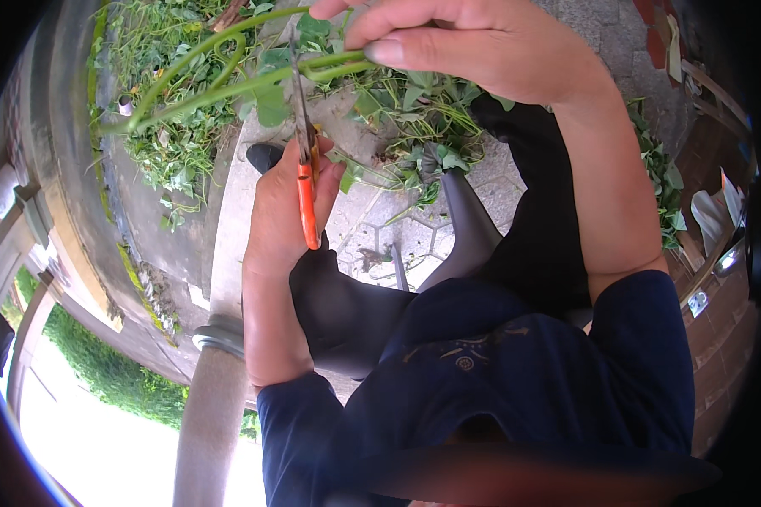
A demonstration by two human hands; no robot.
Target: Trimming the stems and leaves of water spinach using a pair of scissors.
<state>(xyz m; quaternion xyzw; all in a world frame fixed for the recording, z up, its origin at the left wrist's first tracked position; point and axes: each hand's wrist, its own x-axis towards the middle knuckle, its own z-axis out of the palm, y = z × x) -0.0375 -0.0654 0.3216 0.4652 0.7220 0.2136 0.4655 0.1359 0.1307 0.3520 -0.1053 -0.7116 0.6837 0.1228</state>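
My left hand [276, 205] is closed around the orange handles of a pair of scissors [306, 188]. Their blades point up and away from me and lie across green plant stems [199, 95], at or against them; I cannot tell whether they are parted. Higher up and to the right, my right hand [473, 49] pinches the stems between thumb and fingers. From there the long stems stretch leftward past the blades, one bent into a loop. A few leaves [272, 103] show just behind the blades.
Heaps of leafy green vines [173, 156] lie on the ground at the left. More cut greens [423, 106] are piled between my legs on hexagonal paving [372, 237]. A round pillar [207, 406] stands at lower left; wooden pieces and a white sheet [708, 221] lie at the right.
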